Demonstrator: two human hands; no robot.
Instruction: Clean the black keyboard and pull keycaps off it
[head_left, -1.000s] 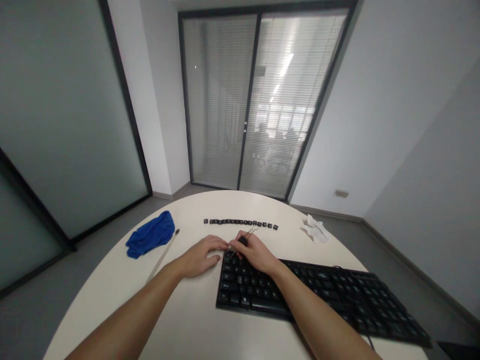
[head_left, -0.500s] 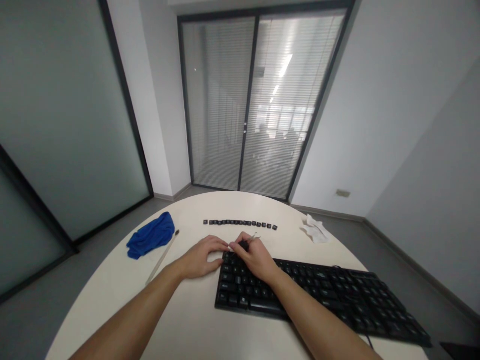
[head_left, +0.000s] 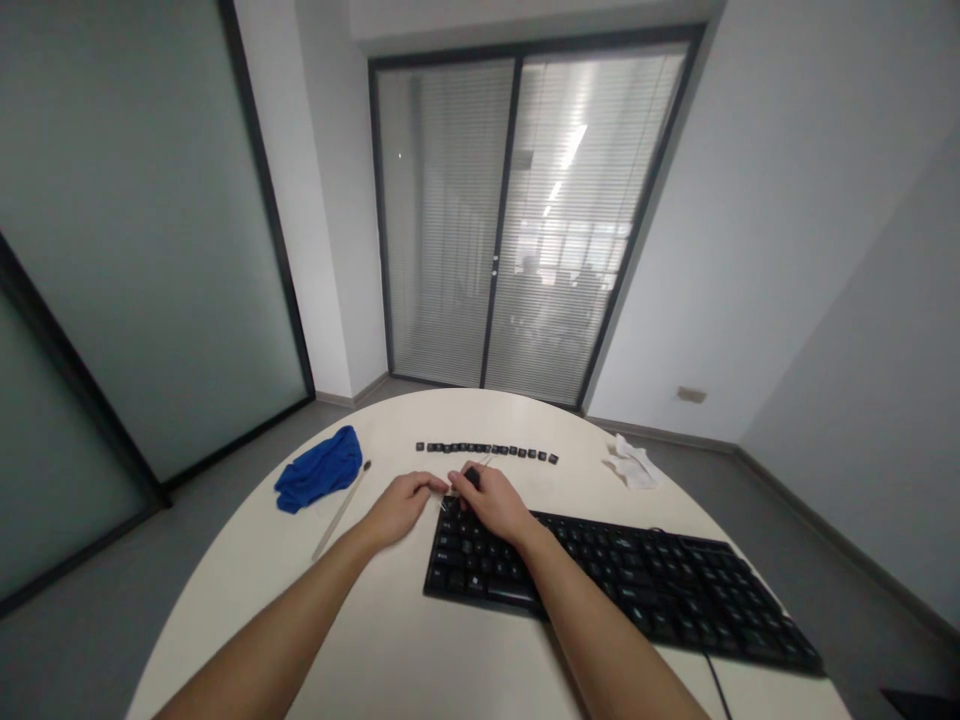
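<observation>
A black keyboard (head_left: 637, 575) lies slanted on the cream round table (head_left: 405, 620). My right hand (head_left: 491, 500) is over its upper left corner, fingers closed round a small dark tool with thin pale wire ends (head_left: 472, 478). Beside that corner, my left hand (head_left: 401, 505) has its thumb and fingertips brought together near the tool's tip; whatever they hold is too small to make out. Beyond both hands, several black keycaps (head_left: 480, 448) form a slightly curved row.
A blue cloth (head_left: 321, 470) lies at the left, with a thin brush (head_left: 341, 512) beside it. Crumpled white tissue (head_left: 634, 463) rests at the right edge. The keyboard's cable (head_left: 718, 685) runs toward the near edge.
My left hand's thumb has moved up from the keyboard's edge to its fingers. My right hand has shifted slightly left with the tool. The camera view has shifted a little.
</observation>
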